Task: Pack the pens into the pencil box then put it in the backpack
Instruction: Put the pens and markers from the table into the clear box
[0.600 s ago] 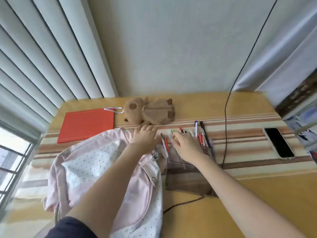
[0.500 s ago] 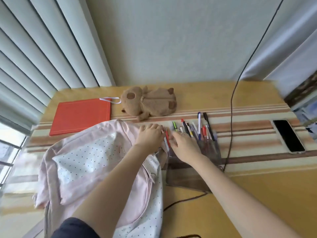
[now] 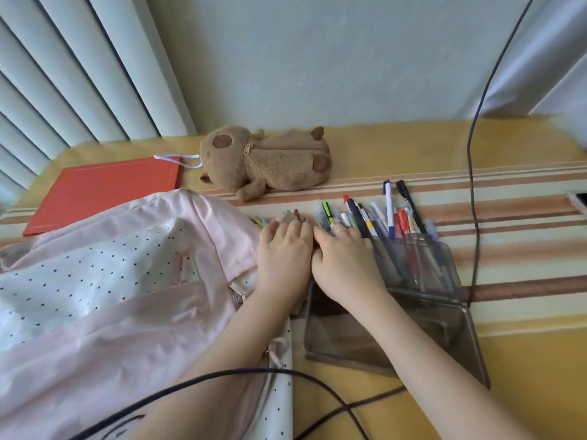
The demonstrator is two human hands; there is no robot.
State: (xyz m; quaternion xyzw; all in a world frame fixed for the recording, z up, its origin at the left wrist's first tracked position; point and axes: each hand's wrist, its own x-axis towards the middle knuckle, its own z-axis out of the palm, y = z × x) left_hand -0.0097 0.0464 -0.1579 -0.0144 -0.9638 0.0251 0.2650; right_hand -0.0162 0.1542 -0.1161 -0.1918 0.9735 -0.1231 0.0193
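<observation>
A: What sits at the far left?

B: A red folder (image 3: 101, 193) lies flat on the table (image 3: 413, 144), its near edge covered by the pink backpack (image 3: 104, 281). The backpack spreads over the left half of the view and runs off the left and bottom edges, so its full shape is not visible.

A: And behind it?

B: A brown plush pouch (image 3: 270, 161) shaped like an animal, with a zipper along its back, lies near the wall.

A: The hands?

B: The left hand (image 3: 284, 254) rests palm down at the backpack's right edge, fingers curled forward. Its fingertips hide whatever they touch; a small pinkish bit shows just past them, too blurred to name. I cannot tell whether it grips anything.

A: The right one?

B: The right hand (image 3: 344, 260) lies just beside it, touching it, palm down over the left end of the clear pencil box (image 3: 422, 271). Its fingers bend onto the near ends of the pens (image 3: 378, 217). Whether they pinch a pen or only press on them is hidden.

A: Where are the pens?

B: Lying fanned in the box's open tray, tips sticking out past its far rim toward the wall. The tinted lid (image 3: 397, 331) lies open toward the camera, partly under the right forearm.

A: Farther right?

B: A dark cable (image 3: 470, 173) hangs down the wall and crosses the table. A dark object at the right edge is cut off.
</observation>
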